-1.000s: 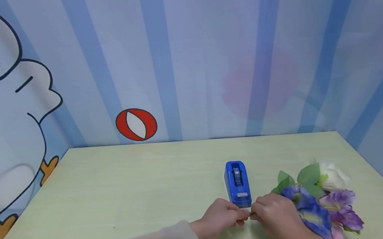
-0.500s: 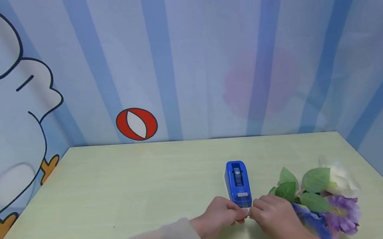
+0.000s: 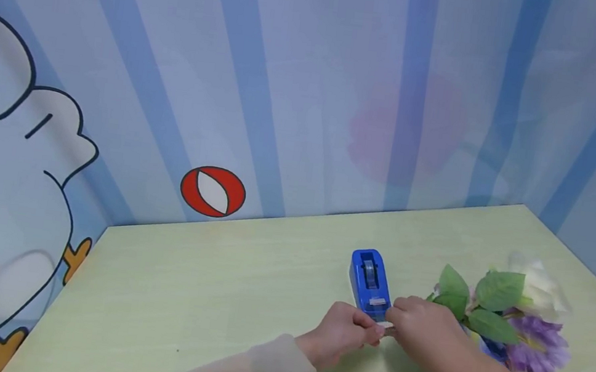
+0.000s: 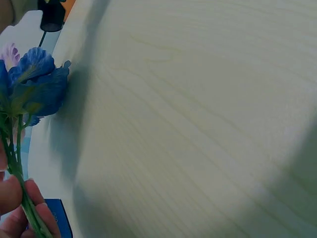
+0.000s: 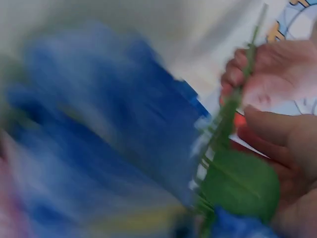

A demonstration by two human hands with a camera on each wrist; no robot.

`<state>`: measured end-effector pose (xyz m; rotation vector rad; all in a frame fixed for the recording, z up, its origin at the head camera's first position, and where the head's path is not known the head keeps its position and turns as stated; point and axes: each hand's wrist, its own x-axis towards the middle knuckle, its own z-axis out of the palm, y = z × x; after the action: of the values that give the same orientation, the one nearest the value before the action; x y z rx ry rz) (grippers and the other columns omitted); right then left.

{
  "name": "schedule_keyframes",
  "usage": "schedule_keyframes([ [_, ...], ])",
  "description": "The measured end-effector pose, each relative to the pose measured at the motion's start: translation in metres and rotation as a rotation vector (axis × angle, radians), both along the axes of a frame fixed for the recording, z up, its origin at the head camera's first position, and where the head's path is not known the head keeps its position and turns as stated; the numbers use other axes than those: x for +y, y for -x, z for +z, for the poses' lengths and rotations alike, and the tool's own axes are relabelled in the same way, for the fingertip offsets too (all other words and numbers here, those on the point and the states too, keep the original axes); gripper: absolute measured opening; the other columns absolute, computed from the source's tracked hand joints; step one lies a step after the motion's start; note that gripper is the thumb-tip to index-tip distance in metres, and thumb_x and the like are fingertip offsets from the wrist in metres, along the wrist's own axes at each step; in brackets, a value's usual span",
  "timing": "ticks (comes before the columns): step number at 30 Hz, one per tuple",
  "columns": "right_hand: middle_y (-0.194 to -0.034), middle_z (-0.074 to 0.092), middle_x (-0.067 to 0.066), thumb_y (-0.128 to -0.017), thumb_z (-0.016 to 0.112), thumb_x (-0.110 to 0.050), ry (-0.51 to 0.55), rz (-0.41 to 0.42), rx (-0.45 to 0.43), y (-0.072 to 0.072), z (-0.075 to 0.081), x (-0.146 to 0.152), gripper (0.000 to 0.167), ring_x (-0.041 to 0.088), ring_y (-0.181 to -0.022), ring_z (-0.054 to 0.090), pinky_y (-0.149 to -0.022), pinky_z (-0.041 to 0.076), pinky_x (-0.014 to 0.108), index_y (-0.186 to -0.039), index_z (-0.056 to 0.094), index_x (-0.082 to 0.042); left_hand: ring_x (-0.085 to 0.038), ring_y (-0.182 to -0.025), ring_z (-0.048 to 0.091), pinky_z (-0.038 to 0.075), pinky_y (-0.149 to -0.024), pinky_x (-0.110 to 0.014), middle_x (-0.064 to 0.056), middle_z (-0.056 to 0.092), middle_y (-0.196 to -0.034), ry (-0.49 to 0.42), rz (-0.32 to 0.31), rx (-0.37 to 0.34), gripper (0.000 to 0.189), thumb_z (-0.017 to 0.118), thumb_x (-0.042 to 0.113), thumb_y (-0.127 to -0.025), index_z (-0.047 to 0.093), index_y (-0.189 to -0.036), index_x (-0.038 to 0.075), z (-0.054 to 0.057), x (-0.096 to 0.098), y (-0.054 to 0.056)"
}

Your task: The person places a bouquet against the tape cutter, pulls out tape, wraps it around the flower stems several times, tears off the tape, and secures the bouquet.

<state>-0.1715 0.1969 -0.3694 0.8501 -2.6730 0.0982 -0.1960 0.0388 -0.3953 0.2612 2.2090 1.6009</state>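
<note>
A bunch of artificial flowers lies sideways above the right of the table: a white flower (image 3: 540,291), a purple flower (image 3: 537,347) and green leaves (image 3: 499,291). A blue flower (image 4: 42,87), partly behind the right forearm in the head view, shows large in both wrist views. Its thin green stems (image 4: 30,210) run together below the heads. My left hand (image 3: 342,334) pinches the stem ends between thumb and fingers. Close beside it, my right hand (image 3: 425,331) holds the stems with curled fingers, nearer the flower heads.
Just beyond the hands stands a blue tape dispenser (image 3: 370,282) with a roll in it. The pale green table (image 3: 207,286) backs onto a printed cloth backdrop (image 3: 321,89) with blue stripes.
The bunch has turned in the hands: the white flower has moved right and slightly down, the leaves face up, and the blue flower has rolled underneath. The hands stay almost in place.
</note>
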Motion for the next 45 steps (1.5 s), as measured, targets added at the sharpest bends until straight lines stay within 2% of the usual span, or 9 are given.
schedule_keyframes([
  [5, -0.062, 0.05, -0.008, -0.08, 0.072, -0.022, -0.04, -0.058, -0.369, 0.005, 0.012, 0.004, 0.017, 0.009, -0.053, 0.044, -0.049, 0.041, 0.032, -0.068, 0.063, -0.015, -0.004, -0.062, 0.051, 0.042, -0.058, -0.017, -0.01, 0.069, -0.074, -0.017, -0.085, 0.048, 0.01, 0.069, 0.001, -0.081, 0.071, -0.083, -0.008, 0.0, 0.0, -0.002],
  [8, -0.059, 0.048, -0.013, -0.082, 0.071, -0.018, 0.007, -0.022, -0.472, 0.004, 0.012, 0.008, 0.018, 0.006, -0.05, 0.038, -0.047, 0.037, 0.029, -0.066, 0.063, -0.018, -0.004, -0.063, 0.052, 0.042, -0.058, -0.018, -0.007, 0.068, -0.071, 0.003, -0.081, 0.047, 0.009, 0.07, 0.003, -0.08, 0.072, -0.082, -0.006, 0.0, 0.0, -0.004],
  [12, -0.058, 0.048, -0.015, -0.078, 0.074, -0.016, 0.026, 0.026, -0.428, 0.002, 0.008, 0.011, 0.02, 0.003, -0.049, 0.036, -0.045, 0.031, 0.025, -0.064, 0.061, -0.021, -0.006, -0.064, 0.05, 0.039, -0.056, -0.019, -0.003, 0.068, -0.07, 0.046, -0.042, 0.053, 0.008, 0.071, 0.005, -0.08, 0.073, -0.08, -0.002, 0.0, 0.001, -0.006],
  [17, -0.057, 0.048, -0.016, -0.075, 0.077, -0.016, 0.026, 0.019, -0.319, 0.0, 0.003, 0.012, 0.024, 0.002, -0.049, 0.036, -0.044, 0.031, 0.024, -0.061, 0.058, -0.023, -0.006, -0.063, 0.049, 0.037, -0.054, -0.02, -0.002, 0.068, -0.069, 0.061, -0.004, 0.016, 0.008, 0.072, 0.008, -0.079, 0.073, -0.078, 0.0, 0.001, 0.003, -0.007],
  [21, -0.056, 0.05, -0.015, -0.073, 0.078, -0.015, 0.046, 0.025, -0.281, 0.001, 0.002, 0.011, 0.022, 0.001, -0.049, 0.037, -0.043, 0.032, 0.024, -0.061, 0.06, -0.022, -0.007, -0.06, 0.055, 0.044, -0.054, -0.022, -0.004, 0.068, -0.068, 0.037, 0.007, -0.032, 0.009, 0.071, 0.009, -0.078, 0.072, -0.077, -0.001, 0.006, 0.003, -0.007],
  [28, -0.055, 0.05, -0.015, -0.067, 0.081, -0.012, 0.069, 0.032, -0.245, 0.002, 0.004, 0.009, 0.024, 0.002, -0.048, 0.04, -0.043, 0.033, 0.024, -0.059, 0.06, -0.021, -0.009, -0.057, 0.058, 0.051, -0.056, -0.026, -0.008, 0.067, -0.065, 0.024, -0.027, -0.062, 0.018, 0.07, 0.013, -0.082, 0.072, -0.078, -0.004, 0.01, 0.0, -0.005],
  [35, -0.057, 0.053, -0.014, -0.066, 0.083, -0.014, 0.079, -0.036, -0.279, 0.003, 0.005, 0.006, 0.021, 0.003, -0.051, 0.043, -0.045, 0.036, 0.025, -0.062, 0.063, -0.021, -0.008, -0.057, 0.055, 0.049, -0.056, -0.023, -0.008, 0.068, -0.068, 0.005, -0.084, -0.019, 0.02, 0.07, 0.015, -0.083, 0.072, -0.081, -0.005, 0.009, -0.002, -0.002],
  [40, -0.057, 0.049, -0.014, -0.062, 0.085, -0.012, 0.097, -0.066, -0.27, 0.003, 0.002, 0.003, 0.029, 0.003, -0.052, 0.043, -0.047, 0.036, 0.024, -0.059, 0.058, -0.022, -0.008, -0.061, 0.057, 0.046, -0.055, -0.022, -0.01, 0.068, -0.069, -0.044, -0.048, -0.018, 0.014, 0.071, 0.008, -0.08, 0.071, -0.078, -0.006, 0.008, -0.001, -0.002],
  [45, -0.059, 0.05, -0.013, -0.06, 0.086, -0.011, 0.108, -0.094, -0.266, 0.003, -0.003, 0.001, 0.029, 0.003, -0.054, 0.044, -0.046, 0.038, 0.023, -0.061, 0.059, -0.021, -0.006, -0.06, 0.057, 0.045, -0.054, -0.02, -0.01, 0.069, -0.069, -0.027, 0.008, -0.034, 0.012, 0.072, 0.007, -0.078, 0.071, -0.077, -0.006, 0.005, 0.001, -0.003],
])
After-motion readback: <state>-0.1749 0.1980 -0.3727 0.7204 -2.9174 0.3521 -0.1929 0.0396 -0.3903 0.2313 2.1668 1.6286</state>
